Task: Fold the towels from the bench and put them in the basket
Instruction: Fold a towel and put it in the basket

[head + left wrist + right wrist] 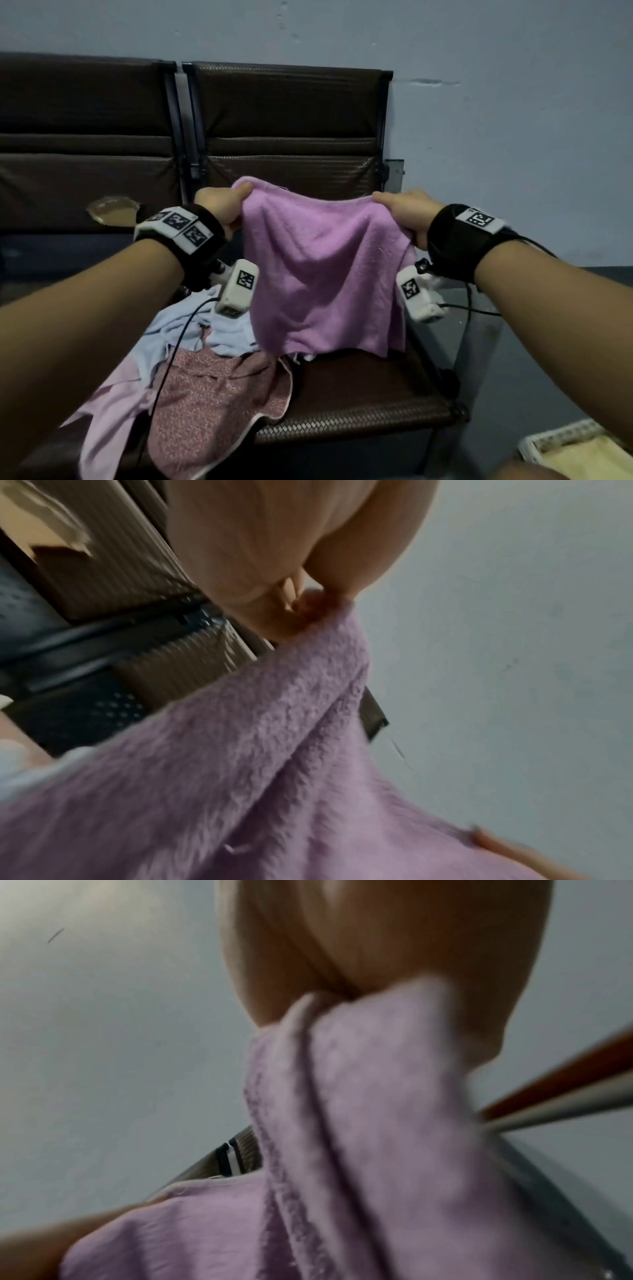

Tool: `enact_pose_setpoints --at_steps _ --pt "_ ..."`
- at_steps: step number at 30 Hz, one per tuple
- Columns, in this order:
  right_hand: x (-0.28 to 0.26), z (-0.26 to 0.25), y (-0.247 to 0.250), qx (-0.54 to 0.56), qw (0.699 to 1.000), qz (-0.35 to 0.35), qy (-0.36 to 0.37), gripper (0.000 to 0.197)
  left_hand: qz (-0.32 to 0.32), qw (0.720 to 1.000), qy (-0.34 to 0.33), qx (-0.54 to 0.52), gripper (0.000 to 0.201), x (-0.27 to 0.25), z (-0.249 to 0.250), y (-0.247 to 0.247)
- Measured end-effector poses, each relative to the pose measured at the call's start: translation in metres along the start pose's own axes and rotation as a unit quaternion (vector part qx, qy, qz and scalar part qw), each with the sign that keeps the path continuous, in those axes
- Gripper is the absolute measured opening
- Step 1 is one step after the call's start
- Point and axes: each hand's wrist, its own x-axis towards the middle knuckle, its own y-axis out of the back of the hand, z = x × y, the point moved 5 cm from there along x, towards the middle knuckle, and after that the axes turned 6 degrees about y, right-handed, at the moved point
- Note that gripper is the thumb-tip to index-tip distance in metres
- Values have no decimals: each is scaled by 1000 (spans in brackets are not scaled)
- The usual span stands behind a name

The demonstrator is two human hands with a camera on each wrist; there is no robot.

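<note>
A purple towel (322, 270) hangs spread in the air above the brown bench seat (359, 397). My left hand (222, 209) pinches its upper left corner and my right hand (404, 212) grips its upper right corner. The left wrist view shows the purple towel (240, 764) drawn out from my left hand (301, 607). Up close in the right wrist view, the towel (359, 1123) bunches under my right hand (377, 969). A pile of towels lies on the seat at the left: a light blue one (178, 329), a pink patterned one (212, 404) and a pale pink one (113, 411).
The bench backrest (287, 126) stands against a grey wall (513, 120). A second seat on the left has a torn patch (113, 210). A pale woven basket (575, 448) sits on the floor at the lower right. Cables hang from both wrist cameras.
</note>
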Motion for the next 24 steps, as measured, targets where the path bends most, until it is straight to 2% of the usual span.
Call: enact_pose_setpoints --at_steps 3,6,8,10,12,16,19,20,22,24 --pt "-10 -4 -25 68 997 -36 -24 44 -60 997 -34 -35 17 -23 1 -33" --pt "-18 -16 -42 124 991 -43 -16 33 -99 987 -122 36 17 -54 7 -61" --pt "-25 -26 -49 172 982 -76 -15 29 -158 976 -143 49 18 -75 7 -76" --pt "-33 -32 -54 194 972 -133 -25 36 -198 967 -152 50 20 -90 4 -85" --pt "-37 -32 -56 198 966 -164 -24 41 -208 962 -164 68 18 -96 2 -88" --pt "-40 -23 -49 142 978 -151 -28 24 -240 966 -98 17 9 -98 -4 -83" --pt "-44 -18 -45 113 974 -194 -20 36 -127 983 -122 49 24 -80 -3 -66" --pt "-46 -19 -46 123 968 -217 -15 42 -121 983 -116 74 36 -75 -5 -64" --pt "-52 -20 -46 136 959 -250 -3 49 -213 972 -50 86 52 -70 -14 -69" --pt "-52 -22 -46 137 954 -265 9 49 -316 945 19 83 50 -72 -24 -72"
